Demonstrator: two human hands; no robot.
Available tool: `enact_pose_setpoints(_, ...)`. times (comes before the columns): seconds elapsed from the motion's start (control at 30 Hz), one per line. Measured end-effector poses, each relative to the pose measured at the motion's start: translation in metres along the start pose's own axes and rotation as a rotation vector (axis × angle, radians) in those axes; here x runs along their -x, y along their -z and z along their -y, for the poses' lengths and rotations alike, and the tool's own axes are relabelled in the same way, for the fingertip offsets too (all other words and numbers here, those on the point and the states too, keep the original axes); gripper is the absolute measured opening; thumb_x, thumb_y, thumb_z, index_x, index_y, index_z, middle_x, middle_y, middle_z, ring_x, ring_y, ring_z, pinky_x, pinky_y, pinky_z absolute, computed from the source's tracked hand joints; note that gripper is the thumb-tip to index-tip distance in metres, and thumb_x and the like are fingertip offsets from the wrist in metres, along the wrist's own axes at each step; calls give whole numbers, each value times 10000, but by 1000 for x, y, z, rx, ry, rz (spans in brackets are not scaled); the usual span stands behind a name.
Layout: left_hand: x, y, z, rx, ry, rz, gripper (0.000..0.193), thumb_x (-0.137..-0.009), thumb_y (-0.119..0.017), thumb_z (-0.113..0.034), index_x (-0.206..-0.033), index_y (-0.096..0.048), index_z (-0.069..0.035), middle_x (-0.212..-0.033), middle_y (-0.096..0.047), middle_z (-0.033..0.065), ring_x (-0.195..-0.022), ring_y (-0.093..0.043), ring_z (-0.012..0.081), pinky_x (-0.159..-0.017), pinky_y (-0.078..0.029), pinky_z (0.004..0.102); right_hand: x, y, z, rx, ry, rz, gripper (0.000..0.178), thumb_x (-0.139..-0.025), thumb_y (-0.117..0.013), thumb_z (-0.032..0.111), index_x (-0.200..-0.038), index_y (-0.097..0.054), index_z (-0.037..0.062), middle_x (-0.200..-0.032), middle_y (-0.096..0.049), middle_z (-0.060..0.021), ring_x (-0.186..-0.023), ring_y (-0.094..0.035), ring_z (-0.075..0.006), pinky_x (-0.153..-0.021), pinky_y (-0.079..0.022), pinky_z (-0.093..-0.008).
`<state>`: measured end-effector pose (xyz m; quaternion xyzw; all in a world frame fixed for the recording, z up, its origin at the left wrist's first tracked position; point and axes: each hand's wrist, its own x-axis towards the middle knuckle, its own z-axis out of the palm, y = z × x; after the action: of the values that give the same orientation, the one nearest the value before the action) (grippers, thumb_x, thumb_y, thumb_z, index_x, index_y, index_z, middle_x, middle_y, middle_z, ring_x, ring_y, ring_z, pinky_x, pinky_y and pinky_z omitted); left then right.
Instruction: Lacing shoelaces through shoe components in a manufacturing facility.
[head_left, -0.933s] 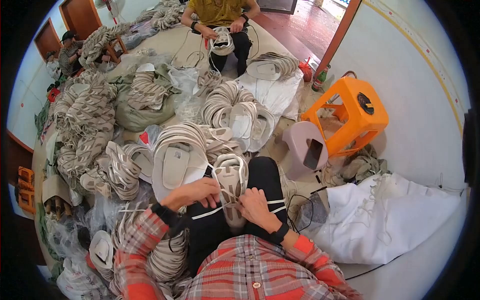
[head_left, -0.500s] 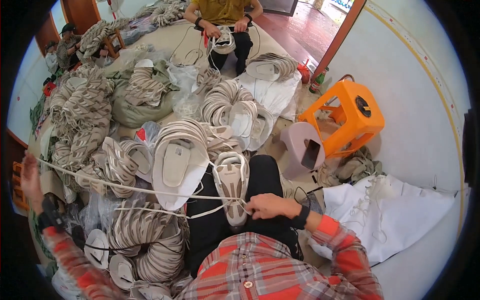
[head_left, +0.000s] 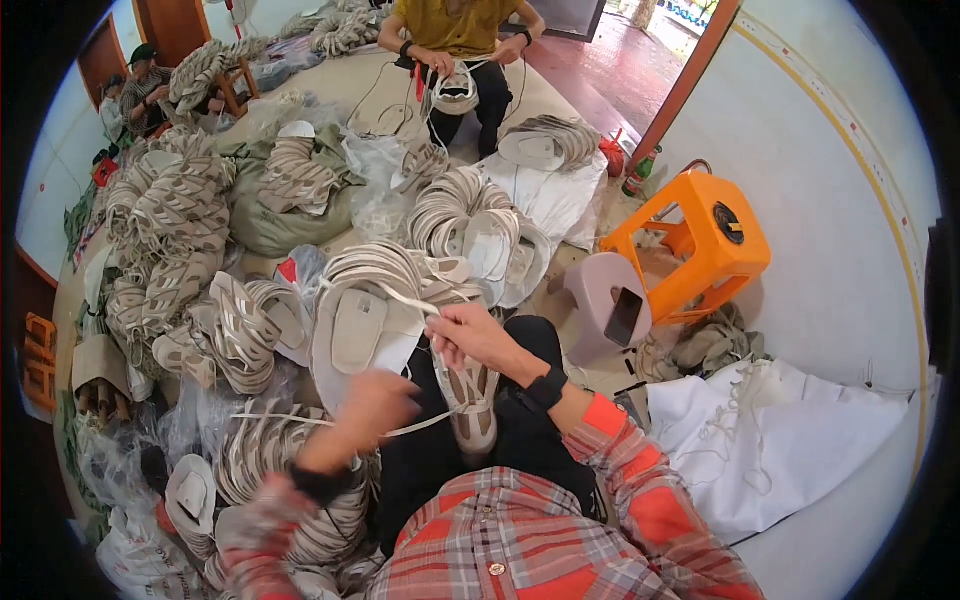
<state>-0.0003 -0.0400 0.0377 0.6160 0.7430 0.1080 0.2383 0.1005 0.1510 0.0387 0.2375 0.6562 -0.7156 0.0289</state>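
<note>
A beige and white shoe upper lies on my lap between my dark trouser legs, its far part hidden under my right hand. My right hand is closed, with a flat off-white shoelace running from its fingers toward the stacked uppers on the left. Smeared by motion, my left hand is just left of the shoe upper, and its fingers cannot be made out. Another stretch of lace crosses from the shoe upper to the left, beneath the left hand.
Stacked uppers stand beyond my left knee, and more bundles lie to its left. At the right are a grey stool with a phone, an orange stool and white sheeting. A co-worker handles another shoe opposite.
My left hand has swung in from the far left toward my lap, and the lace stretched across is no longer taut. My right hand has moved away from me, up over the shoe upper.
</note>
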Motion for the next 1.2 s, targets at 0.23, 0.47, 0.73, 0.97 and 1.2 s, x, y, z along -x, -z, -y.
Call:
enact_pose_setpoints(0.23,19,-61,-16,126,-211,60,130,-760,-554,-126,-848,-542,-32,-832,-537,122,-864,-521,259,-721,-433,331,27,-2,0,354,353,-179,203,-867,-539,159,-988,-556,-4,-787,-589,-73,-683,-591,-161,-596,-484,-272)
enact_pose_setpoints(0.47,120,53,14,526,108,89,133,-857,-504,-130,-889,-587,-31,-661,-530,109,-594,-516,219,-567,-412,308,62,-71,-8,312,316,287,263,-787,-677,266,-747,-618,13,-594,-548,-38,-568,-474,-83,-513,-382,-267)
enact_pose_setpoints(0.73,313,15,124,268,741,-104,155,-828,-520,-160,-774,-595,-36,-595,-537,66,-539,-496,177,-515,-388,310,83,66,-55,-42,111,-126,196,-721,-660,81,-565,-545,55,-523,-490,17,-465,-410,-51,-415,-285,-219)
enact_pose_setpoints(0.97,365,-25,141,-286,1039,-318,164,-792,-533,-204,-735,-593,-62,-709,-610,174,-683,-587,376,-601,-443,471,95,81,-85,-54,169,-74,205,-685,-650,21,-532,-514,31,-514,-496,-5,-430,-417,-60,-398,-298,-208)
enact_pose_setpoints(1.2,323,-69,156,925,1280,-1475,198,-854,-487,-149,-895,-562,29,-769,-612,123,-686,-617,246,-623,-510,341,136,57,-35,686,308,461,136,-737,-682,200,-742,-694,65,-657,-620,-101,-640,-587,-258,-588,-454,-342)
